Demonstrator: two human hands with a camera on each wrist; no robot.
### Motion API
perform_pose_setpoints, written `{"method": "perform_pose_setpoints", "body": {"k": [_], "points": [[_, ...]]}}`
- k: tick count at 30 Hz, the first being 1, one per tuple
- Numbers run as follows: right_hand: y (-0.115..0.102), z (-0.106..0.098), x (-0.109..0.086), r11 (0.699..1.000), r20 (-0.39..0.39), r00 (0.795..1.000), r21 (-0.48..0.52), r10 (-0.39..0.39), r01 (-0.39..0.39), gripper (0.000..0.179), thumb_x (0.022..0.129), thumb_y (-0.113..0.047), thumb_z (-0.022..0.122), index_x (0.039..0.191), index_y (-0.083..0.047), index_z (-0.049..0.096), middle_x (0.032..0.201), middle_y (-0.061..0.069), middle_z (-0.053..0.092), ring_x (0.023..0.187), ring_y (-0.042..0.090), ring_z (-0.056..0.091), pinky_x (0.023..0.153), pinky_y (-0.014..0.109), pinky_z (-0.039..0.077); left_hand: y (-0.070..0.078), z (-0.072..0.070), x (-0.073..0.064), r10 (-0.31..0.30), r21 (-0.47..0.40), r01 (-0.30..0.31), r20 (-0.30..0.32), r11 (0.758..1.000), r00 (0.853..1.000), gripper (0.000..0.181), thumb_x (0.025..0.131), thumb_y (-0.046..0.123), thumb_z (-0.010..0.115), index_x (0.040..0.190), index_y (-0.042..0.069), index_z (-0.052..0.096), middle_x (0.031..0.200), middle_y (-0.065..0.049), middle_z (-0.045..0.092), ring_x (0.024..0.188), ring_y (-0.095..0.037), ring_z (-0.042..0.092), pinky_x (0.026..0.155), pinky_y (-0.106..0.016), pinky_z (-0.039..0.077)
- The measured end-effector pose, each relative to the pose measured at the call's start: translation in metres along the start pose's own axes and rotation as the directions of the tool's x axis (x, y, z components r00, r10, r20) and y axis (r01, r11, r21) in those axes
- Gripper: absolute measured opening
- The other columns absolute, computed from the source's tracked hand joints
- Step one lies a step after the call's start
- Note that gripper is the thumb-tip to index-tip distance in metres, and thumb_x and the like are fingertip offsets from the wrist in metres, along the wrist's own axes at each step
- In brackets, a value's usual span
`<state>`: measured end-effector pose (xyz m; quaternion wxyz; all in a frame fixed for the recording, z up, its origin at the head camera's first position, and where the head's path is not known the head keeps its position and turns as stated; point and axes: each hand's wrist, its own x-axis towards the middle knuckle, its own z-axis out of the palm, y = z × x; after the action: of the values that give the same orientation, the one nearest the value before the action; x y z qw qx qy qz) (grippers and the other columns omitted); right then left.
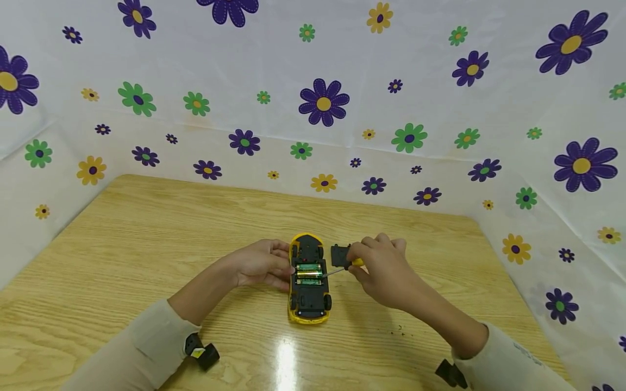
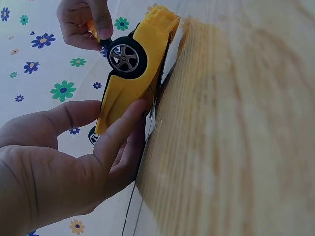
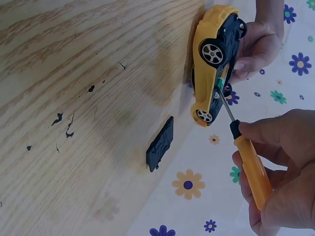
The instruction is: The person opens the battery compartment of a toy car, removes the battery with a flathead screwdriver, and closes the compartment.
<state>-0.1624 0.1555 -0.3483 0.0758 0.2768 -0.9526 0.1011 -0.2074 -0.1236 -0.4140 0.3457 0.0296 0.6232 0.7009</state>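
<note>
A yellow toy car (image 1: 309, 304) lies wheels up on the table, its black underside showing an uncovered battery bay. Three green-and-gold batteries (image 1: 309, 274) sit side by side in that bay. My left hand (image 1: 261, 264) grips the car by its left side, thumb at the edge of the underside and fingers along the body (image 2: 130, 93). In my right hand (image 1: 386, 271) is a screwdriver (image 3: 253, 172) with a yellow handle, pinched between thumb and fingers. The thin metal shaft reaches into the battery bay, its tip at the right end of the batteries.
A black battery cover (image 3: 161, 145) lies flat on the wooden table (image 1: 146, 244), just right of the car. Small dark crumbs (image 3: 69, 129) are scattered near the right forearm. A white cloth with printed flowers (image 1: 274, 65) rises behind the table and along both sides.
</note>
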Motion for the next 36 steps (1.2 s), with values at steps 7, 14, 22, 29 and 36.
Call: {"method": "perform_pose_setpoints", "body": {"k": [7,14,22,29,36], "points": [[-0.004,-0.004,-0.001,1.000,0.033,0.999,-0.016,-0.010,0.011,0.013,0.087,-0.015,0.084,0.094,-0.019,0.073,0.090,-0.005,0.067,0.084,0.019,0.048,0.074,0.043,0.027,0.002,0.002,0.000,-0.007,-0.003,0.007,-0.012,1.000,1.000,0.068,0.097,-0.010,0.061,0.154,-0.005,0.026,0.146,-0.029,0.044,0.106,-0.036,0.067,0.092,-0.050,0.060],[-0.010,-0.006,0.000,0.999,0.064,0.998,-0.044,-0.023,0.026,0.013,0.087,-0.015,0.084,0.096,-0.016,0.074,0.090,-0.002,0.067,0.081,0.018,0.046,0.073,0.043,0.028,0.002,0.002,-0.001,-0.006,-0.006,0.006,-0.011,1.000,1.000,0.068,0.097,-0.010,0.061,0.154,-0.005,0.026,0.145,-0.029,0.044,0.106,-0.037,0.067,0.092,-0.050,0.060],[-0.017,-0.010,0.007,0.987,0.080,0.992,-0.121,-0.093,0.102,0.011,0.087,-0.014,0.084,0.091,-0.018,0.074,0.083,-0.004,0.062,0.075,0.017,0.039,0.072,0.039,0.027,0.002,0.001,-0.001,0.001,0.002,-0.001,0.003,1.000,1.000,0.068,0.098,-0.008,0.061,0.155,-0.004,0.025,0.146,-0.029,0.043,0.107,-0.037,0.066,0.092,-0.050,0.060],[-0.030,-0.015,0.020,0.958,0.132,0.981,-0.231,-0.142,0.170,0.018,0.085,-0.010,0.084,0.079,-0.019,0.070,0.072,-0.006,0.049,0.070,0.019,0.034,0.071,0.039,0.021,0.002,0.001,-0.002,0.000,-0.005,0.000,0.008,1.000,1.000,0.069,0.098,-0.008,0.060,0.156,-0.004,0.022,0.149,-0.030,0.038,0.109,-0.037,0.065,0.092,-0.050,0.060],[-0.042,-0.015,0.025,0.928,0.161,0.972,-0.302,-0.173,0.216,0.019,0.082,-0.002,0.083,0.080,-0.015,0.070,0.070,-0.002,0.046,0.070,0.021,0.033,0.071,0.041,0.019,0.002,0.002,-0.002,0.004,-0.001,-0.004,0.003,1.000,1.000,0.069,0.097,-0.008,0.061,0.155,-0.004,0.024,0.147,-0.029,0.041,0.109,-0.037,0.065,0.091,-0.049,0.061]]}}
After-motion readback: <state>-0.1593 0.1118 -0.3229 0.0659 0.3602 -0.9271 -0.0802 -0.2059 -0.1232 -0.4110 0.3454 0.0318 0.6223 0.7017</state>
